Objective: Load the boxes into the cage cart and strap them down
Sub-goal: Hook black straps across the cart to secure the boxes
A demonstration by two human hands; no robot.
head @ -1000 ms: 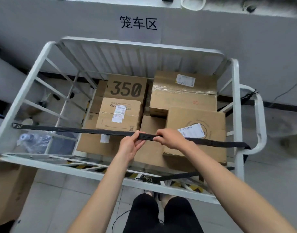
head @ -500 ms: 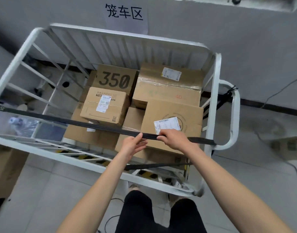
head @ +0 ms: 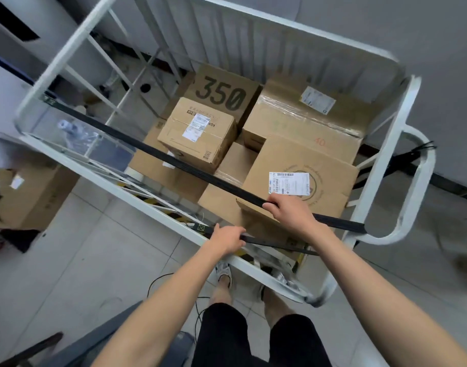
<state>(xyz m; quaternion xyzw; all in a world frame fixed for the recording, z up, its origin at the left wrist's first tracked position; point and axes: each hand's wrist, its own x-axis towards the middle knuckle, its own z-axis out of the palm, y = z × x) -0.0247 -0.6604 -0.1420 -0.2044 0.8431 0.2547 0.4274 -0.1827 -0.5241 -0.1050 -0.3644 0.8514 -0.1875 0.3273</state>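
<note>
Several cardboard boxes fill the white cage cart (head: 391,144): one marked 350 (head: 223,88), a smaller labelled box (head: 198,133), a taped box (head: 306,112) and a near box with a white label (head: 301,176). An upper black strap (head: 158,154) runs taut across the cart's open front from the left post to the right post. My right hand (head: 288,211) grips this strap near its right end. A lower black strap (head: 277,243) hangs at the front below it. My left hand (head: 228,238) holds the lower strap near its left end.
A loose cardboard box (head: 28,194) stands on the tiled floor to the left of the cart. The grey wall is close behind the cart. A black cable (head: 158,280) lies on the floor by my feet. The cart's side handle (head: 417,186) juts out right.
My left hand let go of the upper strap and dropped to the lower strap, which it now holds. My right hand stays on the upper strap. The view tilted and moved closer.
</note>
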